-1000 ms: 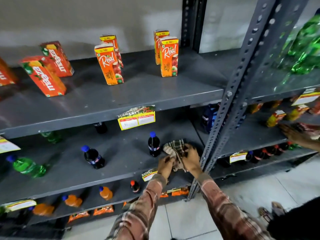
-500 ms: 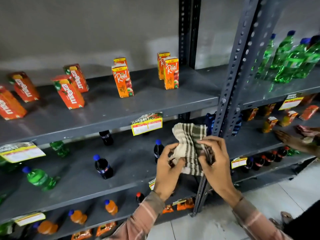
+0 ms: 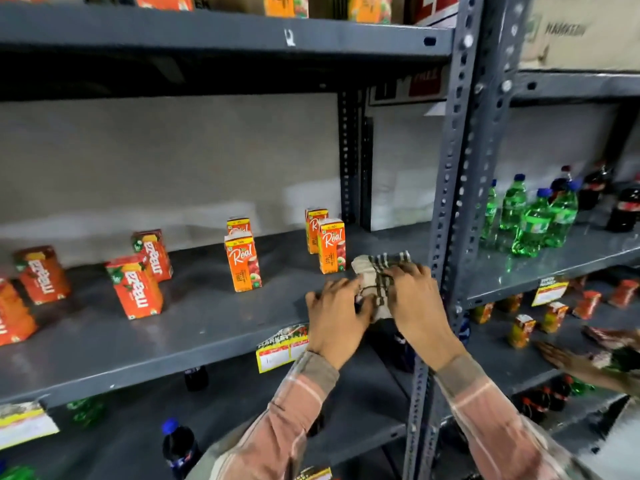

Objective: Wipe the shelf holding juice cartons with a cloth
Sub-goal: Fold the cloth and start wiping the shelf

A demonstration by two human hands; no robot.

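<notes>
A cream cloth (image 3: 377, 271) with dark stripes rests bunched on the right end of the grey metal shelf (image 3: 207, 317). My left hand (image 3: 337, 315) and my right hand (image 3: 414, 296) both grip it, side by side. Orange juice cartons stand upright on the same shelf: one pair (image 3: 330, 249) just left of the cloth and another pair (image 3: 242, 261) near the middle. Several red-orange cartons (image 3: 136, 285) stand farther left.
A perforated grey upright (image 3: 457, 188) rises just right of my hands. Green bottles (image 3: 535, 220) and dark cola bottles (image 3: 623, 202) fill the neighbouring shelf. Another person's hand (image 3: 568, 358) reaches in at the lower right. Yellow price tags (image 3: 280, 348) hang on the shelf's front edge.
Both hands lifted the cloth from in front of the lower bottle shelf up onto the juice-carton shelf. The view tilted upward.
</notes>
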